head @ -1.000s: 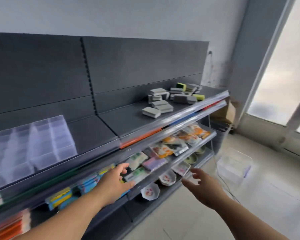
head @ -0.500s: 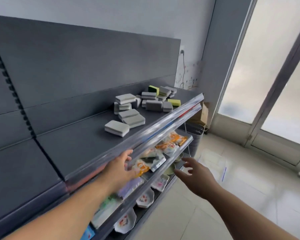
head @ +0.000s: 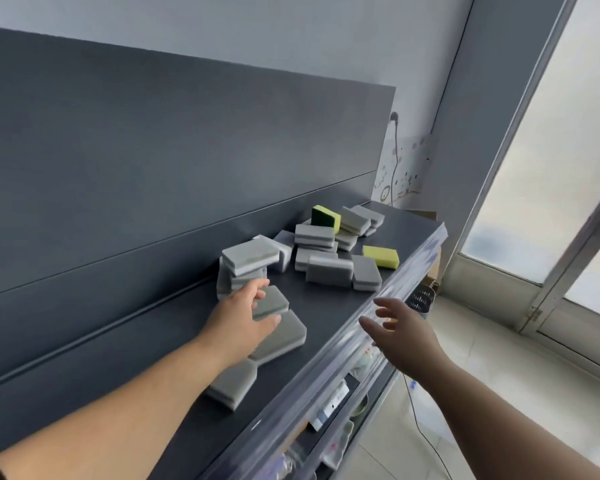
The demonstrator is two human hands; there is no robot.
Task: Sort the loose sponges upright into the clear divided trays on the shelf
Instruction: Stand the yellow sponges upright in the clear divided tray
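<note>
A person's left hand [head: 239, 317] grasps a grey sponge [head: 274, 301] on a dark shelf [head: 326, 317].
The grey sponge lies mid-shelf beside other grey ones; a loose pile [head: 329, 271] sits farther right. The right hand [head: 406, 332] hovers released, fingers spread, above the shelf's front rail [head: 326, 379].

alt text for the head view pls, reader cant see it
The left hand grips a grey sponge on the dark shelf; the right hand hangs open past its front edge. Loose sponges, grey and two yellow, lie beyond.
</note>
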